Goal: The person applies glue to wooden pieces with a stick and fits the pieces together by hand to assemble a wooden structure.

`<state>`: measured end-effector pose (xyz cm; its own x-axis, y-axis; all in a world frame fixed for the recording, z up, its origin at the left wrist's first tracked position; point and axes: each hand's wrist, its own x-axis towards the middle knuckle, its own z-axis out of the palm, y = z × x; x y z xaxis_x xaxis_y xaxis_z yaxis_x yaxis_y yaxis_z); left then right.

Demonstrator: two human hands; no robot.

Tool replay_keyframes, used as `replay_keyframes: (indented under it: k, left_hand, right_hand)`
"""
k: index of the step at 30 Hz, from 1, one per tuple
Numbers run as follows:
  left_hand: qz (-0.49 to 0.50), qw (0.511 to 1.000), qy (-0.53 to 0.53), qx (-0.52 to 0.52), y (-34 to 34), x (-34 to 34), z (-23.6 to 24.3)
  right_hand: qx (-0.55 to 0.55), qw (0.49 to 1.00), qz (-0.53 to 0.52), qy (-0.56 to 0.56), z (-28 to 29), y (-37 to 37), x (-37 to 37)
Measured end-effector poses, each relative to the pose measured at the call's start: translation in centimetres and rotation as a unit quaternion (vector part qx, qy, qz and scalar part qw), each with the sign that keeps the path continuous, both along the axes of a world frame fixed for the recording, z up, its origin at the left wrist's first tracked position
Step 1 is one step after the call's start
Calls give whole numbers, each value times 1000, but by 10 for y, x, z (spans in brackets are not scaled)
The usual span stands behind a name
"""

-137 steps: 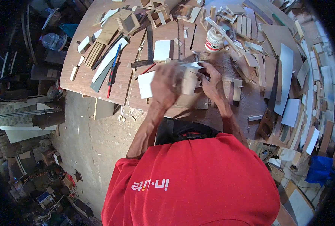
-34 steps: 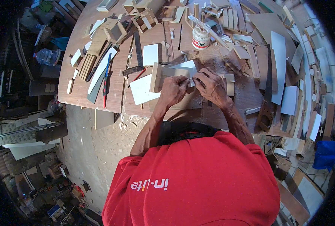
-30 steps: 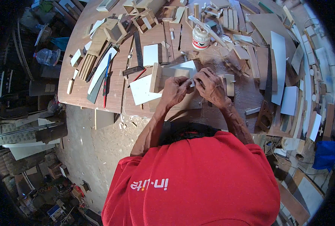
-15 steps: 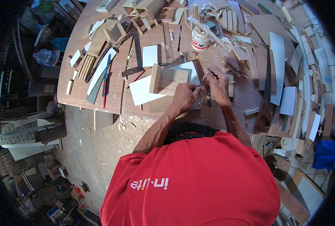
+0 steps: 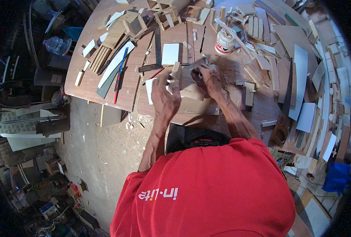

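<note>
A small wooden piece with an upright end block [image 5: 176, 71] and a flat panel [image 5: 192, 91] lies in front of me, near the table's front edge. Beside the upright block is my left hand [image 5: 166, 98], its fingers raised and spread; whether they touch the wood I cannot tell. Over the panel's far right part, my right hand [image 5: 208, 79] is closed with curled fingers. Whatever it grips, if anything, is hidden by the fingers. Part of a white board [image 5: 150, 91] shows left of my left hand.
A glue jar [image 5: 225, 42] stands beyond my right hand, with a pale stick across it. A black square [image 5: 150, 68], a red pencil [image 5: 155, 74] and a blue-and-red tool [image 5: 121, 75] lie leftward. Wood offcuts and shavings cover much of the table [image 5: 138, 94].
My left hand has moved left and let go near the panel, its fingers now spread. My right hand has shifted left over the wooden piece. The whole view has swung slightly.
</note>
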<state>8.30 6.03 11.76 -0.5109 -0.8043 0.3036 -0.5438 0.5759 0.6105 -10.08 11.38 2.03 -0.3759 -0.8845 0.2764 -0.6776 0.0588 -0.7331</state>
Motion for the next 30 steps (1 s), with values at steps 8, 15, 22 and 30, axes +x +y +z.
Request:
replay_keyframes:
  k: [8,15,22,30]
  left_hand:
    - [-34,987,9,158,-36,7,-48]
    - [-56,982,-11,182,-42,2,-54]
    - [-71,986,-3,150,-50,-1,-62]
    - [-155,976,-118,93,-64,-1,-89]
  right_hand:
    - [6,993,16,121,-3,-26,17]
    - [56,989,26,135,1,-20,16]
    - [52,997,-49,31,4,-26,16]
    - [184,979,-84,17,3,-45,10]
